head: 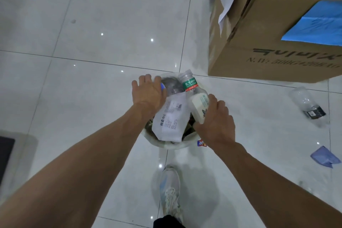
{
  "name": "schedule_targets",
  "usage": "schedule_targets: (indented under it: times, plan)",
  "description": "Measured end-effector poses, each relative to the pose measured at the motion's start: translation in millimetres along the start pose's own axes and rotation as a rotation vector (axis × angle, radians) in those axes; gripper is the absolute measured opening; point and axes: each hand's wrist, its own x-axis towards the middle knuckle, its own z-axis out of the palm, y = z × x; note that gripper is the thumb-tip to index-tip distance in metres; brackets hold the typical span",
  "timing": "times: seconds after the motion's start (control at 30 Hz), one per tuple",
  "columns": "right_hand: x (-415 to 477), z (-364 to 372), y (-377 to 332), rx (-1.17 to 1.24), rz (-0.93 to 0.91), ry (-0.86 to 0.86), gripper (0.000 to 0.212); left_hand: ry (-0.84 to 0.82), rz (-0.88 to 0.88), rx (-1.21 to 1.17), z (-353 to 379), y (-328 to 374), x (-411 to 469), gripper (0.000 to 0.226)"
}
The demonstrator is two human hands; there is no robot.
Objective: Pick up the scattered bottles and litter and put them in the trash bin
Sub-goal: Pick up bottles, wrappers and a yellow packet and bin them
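A pale round trash bin (167,146) stands on the tiled floor right below me, heaped with litter. A white printed tissue pack (171,120) lies across its top. My left hand (148,93) reaches over the bin's far left side, fingers bent down over a dark clear bottle with a blue cap (171,85). My right hand (215,120) grips the lower part of a clear bottle with a green label (192,87), which leans neck-up at the bin's right edge. The bin's inside is mostly hidden.
A big cardboard box (277,42) stands at the back right. On the floor to the right lie a clear empty bottle (306,102) and a crumpled blue wrapper (325,156). A small colourful wrapper (201,143) sits by the bin. My shoe (170,190) is just behind it.
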Motion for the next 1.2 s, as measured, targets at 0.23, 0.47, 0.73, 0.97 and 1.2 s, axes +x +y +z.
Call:
schedule_targets:
  times: [0.23, 0.47, 0.73, 0.97, 1.2]
  plan:
    - [11, 11, -33, 0.01, -0.088, 0.039, 0.084, 0.277, -0.038, -0.303, -4, -29, -35, 0.041]
    - [6, 54, -41, 0.018, -0.117, -0.108, 0.081, 0.238, 0.083, -0.172, 9, -45, -58, 0.047]
    - [0, 47, -42, -0.007, -0.165, -0.119, 0.084, 0.263, 0.369, -0.043, 6, -33, -70, 0.033]
    - [-13, 31, -21, -0.093, -0.103, 0.06, 0.055, 0.179, 0.226, -0.206, 15, -7, -81, 0.032]
    - [-40, 21, 48, -0.114, 0.016, 0.011, 0.042, 0.119, 0.062, -0.356, 25, 24, -88, 0.032]
